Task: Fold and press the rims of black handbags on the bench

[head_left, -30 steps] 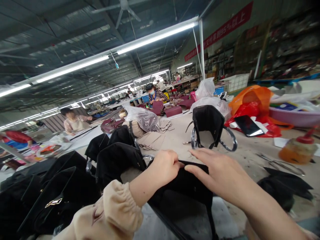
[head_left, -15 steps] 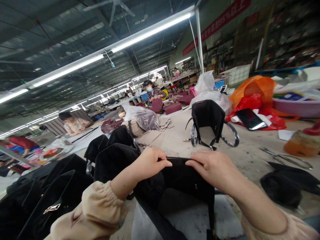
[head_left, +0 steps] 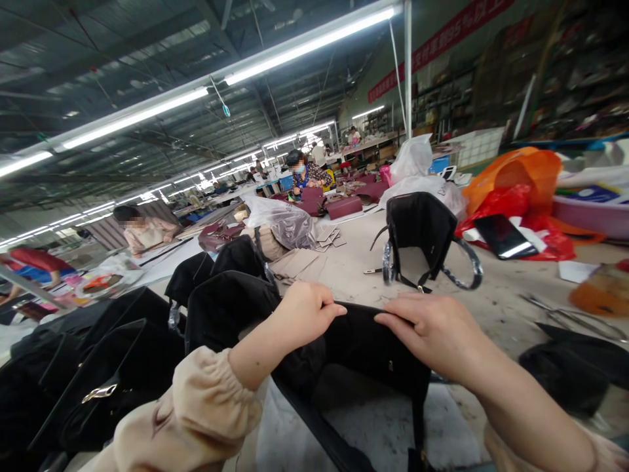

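Note:
A black fabric bag [head_left: 363, 347] stands before me with its wide mouth facing me and a small zipper pull showing inside. My left hand [head_left: 302, 314] pinches its top edge between thumb and fingers. A short way to the right, my right hand [head_left: 427, 328] grips the same edge, thumb on the near side and fingers over the far side. Between the two hands a stretch of the rim is bare. A strap hangs down at the bag's right side. Both hands hide parts of the rim.
More black bags [head_left: 98, 367] are heaped at the left. Another black bag [head_left: 417, 229] with plastic-wrapped handles stands farther back on the table [head_left: 344, 269]. Scissors [head_left: 570, 314], black fabric [head_left: 565, 373], a phone [head_left: 506, 236] and a red plastic bag [head_left: 555, 242] lie at the right. Co-workers sit beyond.
My view has shifted slightly, so most things sit a little differently in the picture. Both hands have moved slightly right along with the bag's edge and still grip it.

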Action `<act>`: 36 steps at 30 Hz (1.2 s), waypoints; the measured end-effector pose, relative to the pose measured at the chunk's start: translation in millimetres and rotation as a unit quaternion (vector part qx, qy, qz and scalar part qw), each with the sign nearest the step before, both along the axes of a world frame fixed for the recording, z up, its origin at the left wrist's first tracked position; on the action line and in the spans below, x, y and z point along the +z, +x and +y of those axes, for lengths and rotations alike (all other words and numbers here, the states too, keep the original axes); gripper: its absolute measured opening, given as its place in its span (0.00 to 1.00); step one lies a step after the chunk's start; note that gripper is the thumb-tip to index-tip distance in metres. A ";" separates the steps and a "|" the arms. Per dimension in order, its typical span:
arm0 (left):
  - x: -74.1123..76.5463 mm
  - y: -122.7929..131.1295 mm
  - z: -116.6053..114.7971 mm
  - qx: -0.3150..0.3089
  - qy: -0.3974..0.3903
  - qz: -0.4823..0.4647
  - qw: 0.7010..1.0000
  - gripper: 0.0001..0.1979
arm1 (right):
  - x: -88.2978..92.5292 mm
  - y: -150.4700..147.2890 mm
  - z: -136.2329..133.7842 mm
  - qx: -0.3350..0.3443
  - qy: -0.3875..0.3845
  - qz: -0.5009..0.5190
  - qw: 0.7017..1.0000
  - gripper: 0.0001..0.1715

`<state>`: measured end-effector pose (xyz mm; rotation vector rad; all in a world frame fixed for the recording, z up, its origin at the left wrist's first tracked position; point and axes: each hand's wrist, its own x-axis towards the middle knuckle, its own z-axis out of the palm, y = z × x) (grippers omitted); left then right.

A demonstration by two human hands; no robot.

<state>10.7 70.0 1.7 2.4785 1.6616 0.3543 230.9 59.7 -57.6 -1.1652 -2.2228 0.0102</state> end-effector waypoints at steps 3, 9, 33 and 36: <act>0.7 0.9 -0.3 -0.004 0.005 0.010 1.000 0.16 | 1.3 -1.0 -1.3 0.000 0.002 -0.002 1.000 0.17; 0.0 1.9 -1.3 0.002 0.021 0.026 0.999 0.16 | 4.1 -1.6 -2.9 -0.013 -0.004 -0.017 1.000 0.16; 1.4 2.7 -3.2 0.020 0.004 0.020 1.000 0.14 | 10.1 -24.3 -3.9 -0.064 -0.021 -0.019 0.998 0.14; 3.0 1.7 -2.1 0.036 -0.001 0.027 0.999 0.14 | 8.3 -11.3 -0.3 -0.054 -0.067 0.010 0.996 0.11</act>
